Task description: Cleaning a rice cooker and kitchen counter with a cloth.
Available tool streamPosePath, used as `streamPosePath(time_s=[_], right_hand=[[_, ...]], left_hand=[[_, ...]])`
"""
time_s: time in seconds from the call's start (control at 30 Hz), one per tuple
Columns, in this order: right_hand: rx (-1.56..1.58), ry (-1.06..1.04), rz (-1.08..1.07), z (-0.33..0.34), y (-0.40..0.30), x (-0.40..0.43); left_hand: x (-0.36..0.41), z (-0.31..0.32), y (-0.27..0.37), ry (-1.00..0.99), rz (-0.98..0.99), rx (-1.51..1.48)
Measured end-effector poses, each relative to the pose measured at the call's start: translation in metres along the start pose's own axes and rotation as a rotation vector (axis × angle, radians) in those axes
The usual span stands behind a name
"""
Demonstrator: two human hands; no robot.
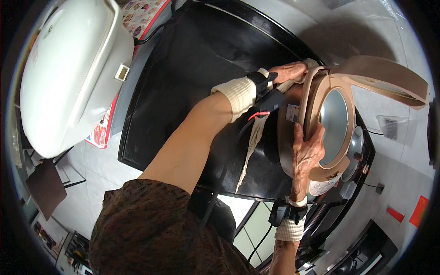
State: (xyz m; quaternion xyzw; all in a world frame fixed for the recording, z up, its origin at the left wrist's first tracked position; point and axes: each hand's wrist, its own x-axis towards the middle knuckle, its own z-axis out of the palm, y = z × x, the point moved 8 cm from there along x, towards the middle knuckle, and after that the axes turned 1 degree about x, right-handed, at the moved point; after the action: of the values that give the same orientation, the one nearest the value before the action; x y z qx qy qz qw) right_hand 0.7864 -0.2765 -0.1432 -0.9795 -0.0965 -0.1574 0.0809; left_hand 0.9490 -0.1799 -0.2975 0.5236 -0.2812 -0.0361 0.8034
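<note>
A pinkish-beige rice cooker (292, 137) stands on a black countertop (192, 58), its lid (381, 79) raised and its metal inner pot (335, 127) showing. My left hand (288, 71) grips a pale cloth (311, 62) at the cooker's back corner, by the lid hinge; part of its fingers is hidden. With thumb and fingers spread, my right hand (307, 149) rests on the cooker's rim, beside its curved handle (305, 99). A thin cloth strip (252, 147) with a red tie (258, 114) lies on the counter between my arms.
At the left a large white appliance (75, 79) stands on a patterned red-edged surface (146, 17). A glass lid (354, 151) lies right of the cooker. A black cable (263, 242) hangs from the device on my right wrist. The tiled wall (371, 27) rises behind the counter.
</note>
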Motion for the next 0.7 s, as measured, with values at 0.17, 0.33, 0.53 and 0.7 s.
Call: streamPosePath(time_s=[0.17,0.33,0.53,0.7], right_hand=[[0.035,0.019,0.058,-0.004,0.006,-0.002],[0.018,-0.018,0.058,0.002,0.009,-0.001],[-0.002,-0.005,0.006,0.000,0.013,0.001],[-0.048,-0.051,0.019,0.008,0.007,0.000]], left_hand=[[0.024,0.003,0.015,0.061,0.195,0.472],[-0.013,0.011,0.016,0.190,0.280,0.500],[-0.059,0.057,-0.016,0.640,-0.655,-0.710],[-0.085,0.059,-0.037,0.792,-0.580,-0.682]])
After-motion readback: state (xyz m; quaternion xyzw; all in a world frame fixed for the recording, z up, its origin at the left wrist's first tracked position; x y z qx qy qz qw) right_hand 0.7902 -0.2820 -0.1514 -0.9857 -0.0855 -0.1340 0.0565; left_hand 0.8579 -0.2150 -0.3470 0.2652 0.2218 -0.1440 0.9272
